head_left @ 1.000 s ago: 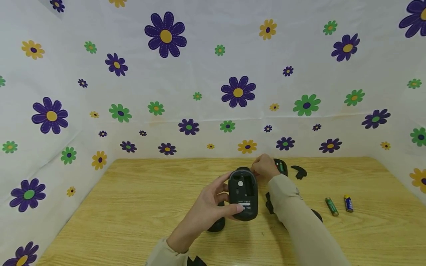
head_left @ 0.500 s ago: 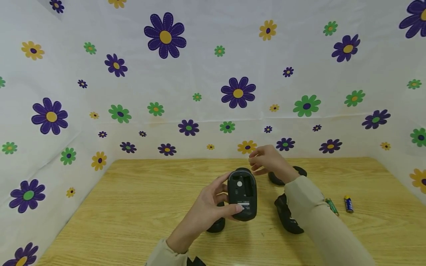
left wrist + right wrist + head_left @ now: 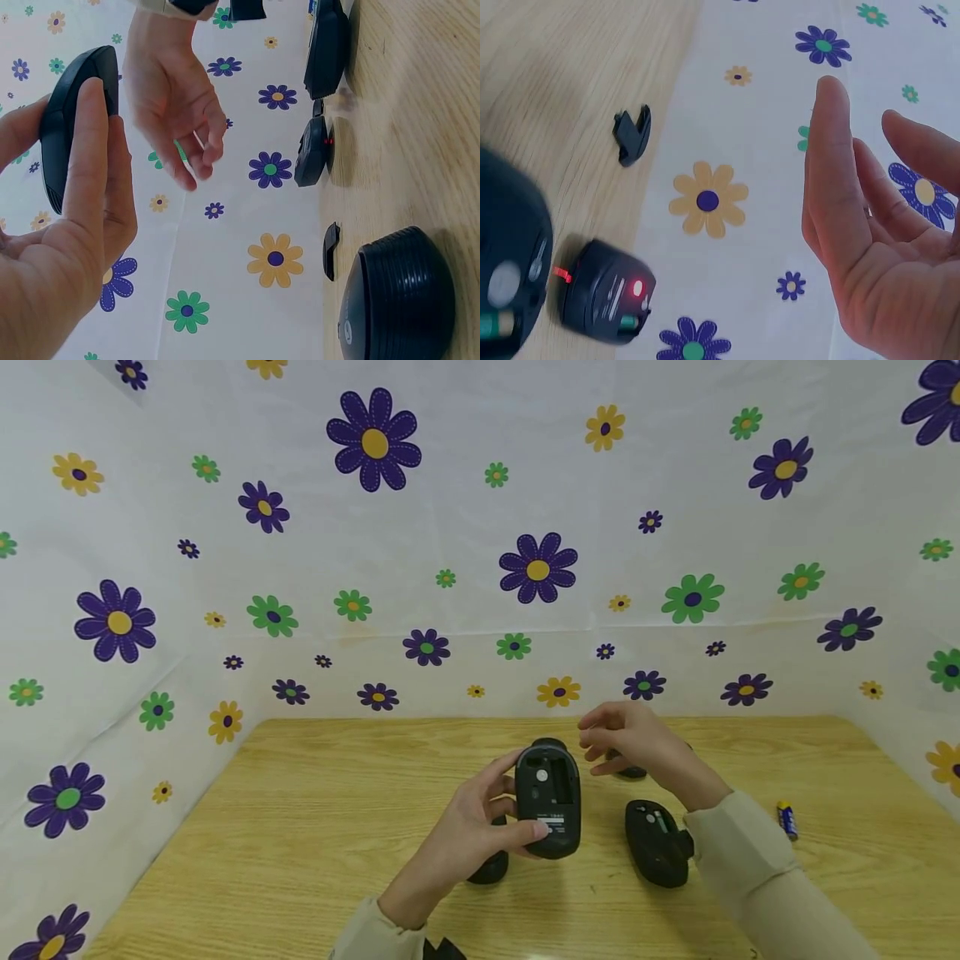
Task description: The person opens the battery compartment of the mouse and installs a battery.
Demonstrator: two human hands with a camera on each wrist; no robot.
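Black mouse (image 3: 548, 798): held above middle of desk (image 3: 337, 827), underside facing person, battery bay (image 3: 561, 781) uncovered. Left hand (image 3: 476, 822): thumb and fingers grip mouse. Right hand (image 3: 636, 739): fingers loosely bent, holding nothing, raised toward far edge. Advised: steady grip, thumb clear of bay. Second mouse (image 3: 656, 847): on desk, rightward. Blue battery (image 3: 786, 820): toward right edge.
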